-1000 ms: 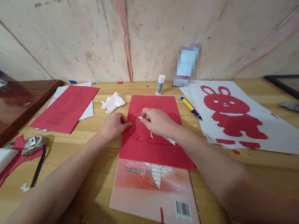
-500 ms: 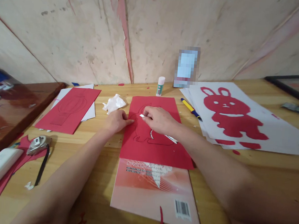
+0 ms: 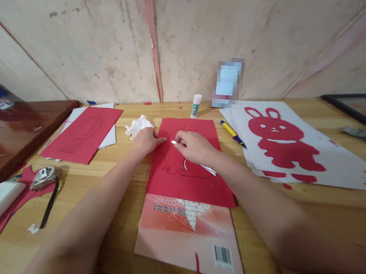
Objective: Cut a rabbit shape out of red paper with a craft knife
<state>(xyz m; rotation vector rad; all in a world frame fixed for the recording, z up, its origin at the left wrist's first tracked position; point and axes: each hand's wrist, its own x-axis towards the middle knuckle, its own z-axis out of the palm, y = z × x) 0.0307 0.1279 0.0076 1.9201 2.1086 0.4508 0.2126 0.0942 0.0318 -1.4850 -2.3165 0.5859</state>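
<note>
The red sheet [image 3: 187,188] bears a dark-lined drawing [image 3: 175,164].

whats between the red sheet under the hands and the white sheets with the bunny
Head view: a yellow-and-blue pen-like tool; nearer the camera, the right forearm crosses the gap beside the red sheet.

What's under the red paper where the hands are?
A pinkish book with a barcode sticks out from beneath the red paper. The rest of the book, and anything else underneath, is covered.
</note>
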